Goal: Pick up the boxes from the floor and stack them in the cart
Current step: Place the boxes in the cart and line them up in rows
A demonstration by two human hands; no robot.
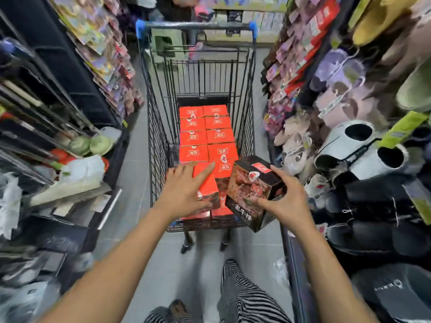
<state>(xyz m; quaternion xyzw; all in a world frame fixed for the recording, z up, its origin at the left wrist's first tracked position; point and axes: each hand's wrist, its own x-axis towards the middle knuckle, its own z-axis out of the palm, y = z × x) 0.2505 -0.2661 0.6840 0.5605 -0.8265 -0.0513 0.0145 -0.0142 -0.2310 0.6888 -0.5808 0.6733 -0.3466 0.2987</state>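
Note:
A black wire shopping cart [158, 127] with blue handle ends stands in the aisle in front of me. Several red-topped boxes [206, 136] lie in two rows on its floor. My left hand [184, 190] rests flat on a red-topped box [208, 185] at the cart's near end, fingers spread over its top. My right hand [283, 197] grips a dark box [253, 192] with a red label and a food picture. That box is tilted and hangs over the cart's near right corner.
Shelves crowd both sides of the narrow aisle: packets and bags on the left [93, 145], slippers and plush shoes on the right [354, 145]. Grey tiled floor [133, 173] runs beside the cart. My striped trouser leg [242, 294] shows below.

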